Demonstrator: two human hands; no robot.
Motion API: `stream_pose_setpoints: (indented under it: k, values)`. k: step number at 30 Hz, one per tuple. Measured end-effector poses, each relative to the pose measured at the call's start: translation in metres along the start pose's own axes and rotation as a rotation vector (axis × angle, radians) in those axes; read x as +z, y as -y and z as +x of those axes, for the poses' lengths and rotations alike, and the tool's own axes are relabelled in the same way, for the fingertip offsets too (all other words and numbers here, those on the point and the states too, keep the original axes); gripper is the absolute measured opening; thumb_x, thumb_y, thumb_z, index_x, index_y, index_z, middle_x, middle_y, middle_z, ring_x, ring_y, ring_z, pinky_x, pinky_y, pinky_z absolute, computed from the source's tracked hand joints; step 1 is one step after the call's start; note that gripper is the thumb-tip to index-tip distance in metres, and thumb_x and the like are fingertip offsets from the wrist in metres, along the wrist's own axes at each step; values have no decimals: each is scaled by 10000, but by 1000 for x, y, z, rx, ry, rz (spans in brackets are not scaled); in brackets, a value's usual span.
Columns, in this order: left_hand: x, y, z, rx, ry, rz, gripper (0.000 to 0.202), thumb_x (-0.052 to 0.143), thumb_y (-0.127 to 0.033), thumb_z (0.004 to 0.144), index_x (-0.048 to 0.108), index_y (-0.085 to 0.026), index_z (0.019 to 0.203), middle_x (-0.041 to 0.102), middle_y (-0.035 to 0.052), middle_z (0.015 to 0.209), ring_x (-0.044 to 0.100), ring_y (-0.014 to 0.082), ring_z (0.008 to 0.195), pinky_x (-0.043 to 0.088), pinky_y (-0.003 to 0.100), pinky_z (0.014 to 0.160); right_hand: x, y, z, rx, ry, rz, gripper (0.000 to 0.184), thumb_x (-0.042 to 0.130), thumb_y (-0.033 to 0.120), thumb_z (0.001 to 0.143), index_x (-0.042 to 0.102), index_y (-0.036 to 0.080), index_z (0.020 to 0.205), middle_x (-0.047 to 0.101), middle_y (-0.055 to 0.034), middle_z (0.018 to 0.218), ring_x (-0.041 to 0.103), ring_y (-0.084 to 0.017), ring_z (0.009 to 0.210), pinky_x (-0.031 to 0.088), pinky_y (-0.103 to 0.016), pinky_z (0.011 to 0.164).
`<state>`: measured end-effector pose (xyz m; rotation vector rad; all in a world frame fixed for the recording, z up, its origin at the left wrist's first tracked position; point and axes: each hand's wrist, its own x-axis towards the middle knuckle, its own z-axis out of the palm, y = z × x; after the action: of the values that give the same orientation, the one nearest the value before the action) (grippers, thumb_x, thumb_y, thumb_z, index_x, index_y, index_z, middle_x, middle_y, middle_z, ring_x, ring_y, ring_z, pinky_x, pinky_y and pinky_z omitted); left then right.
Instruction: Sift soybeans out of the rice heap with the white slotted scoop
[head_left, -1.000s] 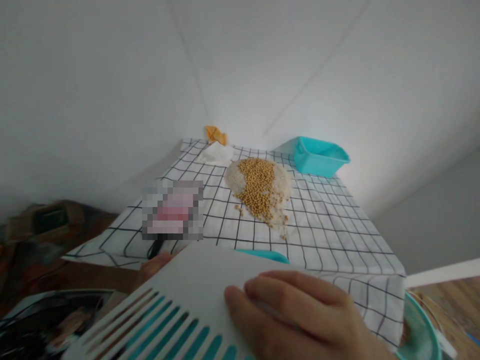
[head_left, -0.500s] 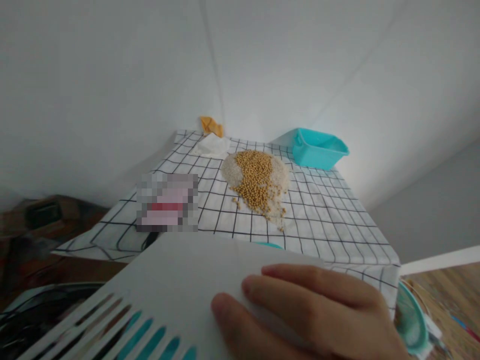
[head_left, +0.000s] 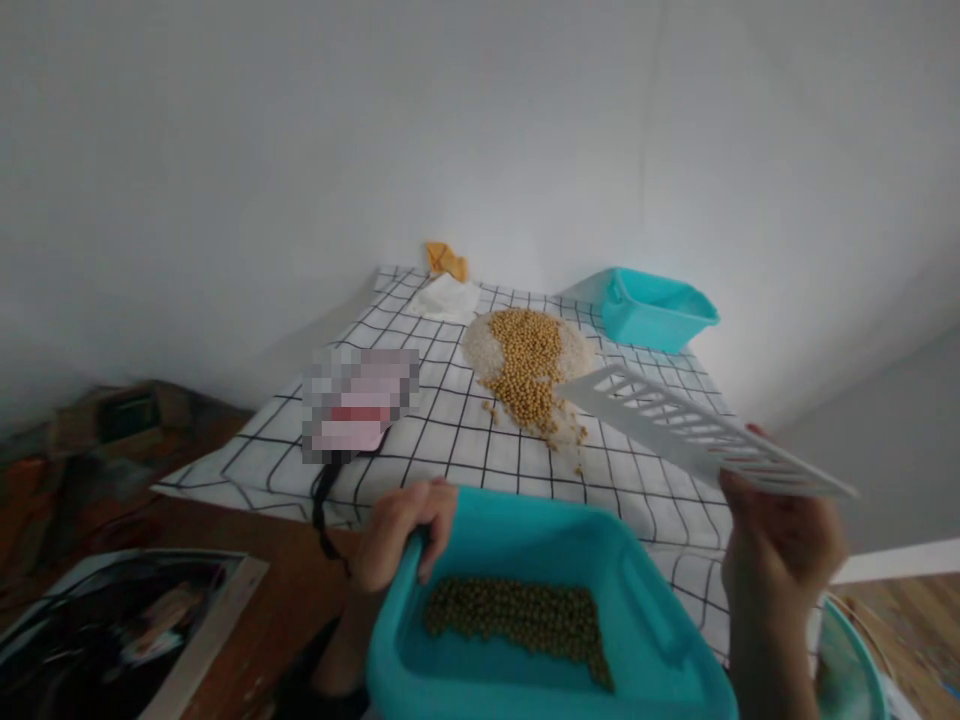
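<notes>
White slotted panel: the big change; I now see it raised to the right, tilted, one corner overlapping the view of the bean pile, where half a second ago it filled the bottom of my view.
Right hand: it lay across the panel's flat face in the earlier frames; now the fingers pinch the panel by its right end, clear of the basin.
Near basin: teal, only a sliver of rim showing behind the panel before; now I look straight into it, at the bottom of my view in front of the desk edge.
Beans inside: dark in the shade, lying in a band across the basin floor; not visible to me in either earlier picture.
Left hand: hidden by the panel half a second ago; now I see its fingers hooked over the basin's left rim, closed on it.
What it means: I judge that the panel and basin are now handled separately, one per hand, with the basin's contents uncovered.
Bean pile: yellow beans over pale grains, in the middle of the cloth-covered desk; I see no change in its shape.
Far basin: also teal, at the back right of the desk, standing as before.
White cloth or bag: crumpled, back left, just beside an orange cloth; both unmoved.
</notes>
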<state>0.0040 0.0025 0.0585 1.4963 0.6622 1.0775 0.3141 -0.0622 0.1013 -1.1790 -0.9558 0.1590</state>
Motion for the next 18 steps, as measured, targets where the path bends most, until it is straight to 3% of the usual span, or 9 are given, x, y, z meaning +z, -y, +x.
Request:
stream_pose_setpoints:
  k: [2, 6, 11, 18]
  values:
    - [20, 4, 6, 7, -30, -9, 655, 242, -419, 1055, 400, -248, 443, 419, -6, 400, 466, 192, 511, 415, 440, 916, 3, -17, 12, -18, -100, 110, 213, 830, 252, 765, 744, 246, 960, 755, -56, 1128, 682, -264, 1129, 473, -451, 1057]
    - [41, 2, 3, 56, -12, 1, 659, 226, -433, 1061, 392, -256, 449, 408, -4, 398, 436, 194, 496, 404, 427, 790, 11, -47, 32, 208, 17, 228, 274, 816, 313, 737, 740, 228, 986, 761, -62, 1125, 689, -259, 1093, 488, -416, 992]
    - [38, 3, 1, 98, 3, -18, 650, 227, -395, 1073, 398, -249, 463, 416, -5, 424, 431, 192, 510, 377, 420, 754, 14, -70, 37, 373, 154, 241, 320, 818, 338, 686, 740, 235, 979, 769, -54, 1129, 667, -282, 1139, 484, -414, 994]
    - [36, 2, -1, 70, 7, -5, 656, 229, -407, 1073, 411, -250, 462, 425, -2, 441, 452, 203, 540, 376, 430, 803, 14, -69, 33, 399, 269, 182, 319, 805, 377, 700, 720, 248, 979, 776, -38, 1087, 691, -275, 1018, 533, -424, 924]
